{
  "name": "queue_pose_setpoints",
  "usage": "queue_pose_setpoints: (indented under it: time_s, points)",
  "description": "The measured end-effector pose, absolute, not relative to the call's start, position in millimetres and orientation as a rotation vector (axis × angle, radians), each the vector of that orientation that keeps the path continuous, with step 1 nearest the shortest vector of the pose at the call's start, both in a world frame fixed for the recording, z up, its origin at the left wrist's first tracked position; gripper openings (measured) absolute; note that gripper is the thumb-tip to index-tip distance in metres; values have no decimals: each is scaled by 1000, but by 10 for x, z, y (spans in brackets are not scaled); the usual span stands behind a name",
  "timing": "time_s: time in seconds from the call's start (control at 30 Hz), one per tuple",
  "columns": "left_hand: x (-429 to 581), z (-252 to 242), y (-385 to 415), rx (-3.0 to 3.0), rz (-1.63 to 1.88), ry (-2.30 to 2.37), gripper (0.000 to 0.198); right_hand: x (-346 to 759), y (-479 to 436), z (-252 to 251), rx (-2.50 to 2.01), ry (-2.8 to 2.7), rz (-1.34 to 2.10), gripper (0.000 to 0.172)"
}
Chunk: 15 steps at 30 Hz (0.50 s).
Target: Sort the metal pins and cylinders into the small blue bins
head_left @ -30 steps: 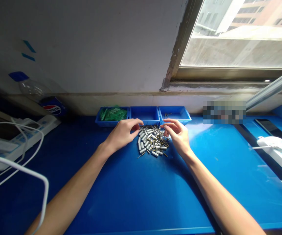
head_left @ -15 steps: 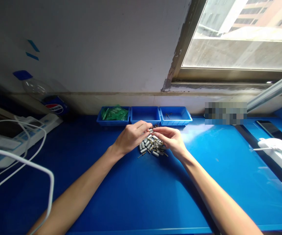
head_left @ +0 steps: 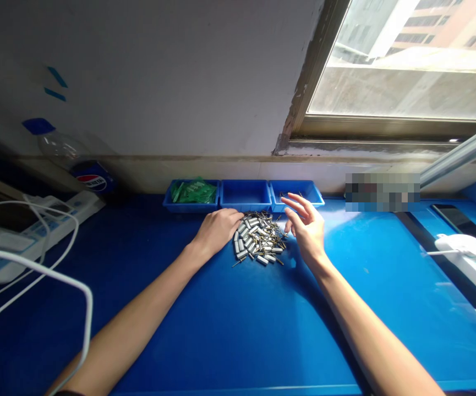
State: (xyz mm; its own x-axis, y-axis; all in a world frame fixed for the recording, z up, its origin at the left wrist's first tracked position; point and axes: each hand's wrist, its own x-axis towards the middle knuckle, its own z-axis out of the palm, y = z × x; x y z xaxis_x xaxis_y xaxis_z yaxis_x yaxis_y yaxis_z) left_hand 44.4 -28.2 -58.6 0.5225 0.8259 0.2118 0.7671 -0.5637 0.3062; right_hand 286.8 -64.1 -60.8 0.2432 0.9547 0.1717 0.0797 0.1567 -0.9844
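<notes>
A pile of small silver metal cylinders and thin dark and brass-coloured pins lies on the blue table. At its upper left edge rests my left hand, fingers curled together over the nearest pieces; what they hold, if anything, is hidden. My right hand is raised just right of the pile, fingers spread and nothing visible between them. Its fingertips overlap the front of the right blue bin, where a few thin dark pins show. The middle blue bin and the left blue bin with green plastic bags stand beside it.
Left are a cola bottle, a white power strip and looping white cables. Another power strip and a dark phone-like slab lie right. A wall and window rise behind the bins.
My hands, which met over the pile, have moved apart. The right hand has opened and shifted right towards the right bin; the left has dropped slightly left and down, uncovering more of the pile.
</notes>
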Motion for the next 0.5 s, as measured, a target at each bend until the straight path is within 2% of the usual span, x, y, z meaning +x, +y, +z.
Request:
queue_pose_setpoints:
  time_s: [0.17, 0.33, 0.5]
  points:
    - [434, -641, -265, 2507, 642, 1415, 22, 2822, -668, -603, -1237, -1160, 930, 47]
    - [474, -517, -265, 2142, 1054, 1287, 13, 2809, -676, -591, -1245, -1176, 921, 35]
    - [557, -403, -289, 1533, 1151, 1031, 24, 2707, -735, -545, -1228, -1271, 1003, 31]
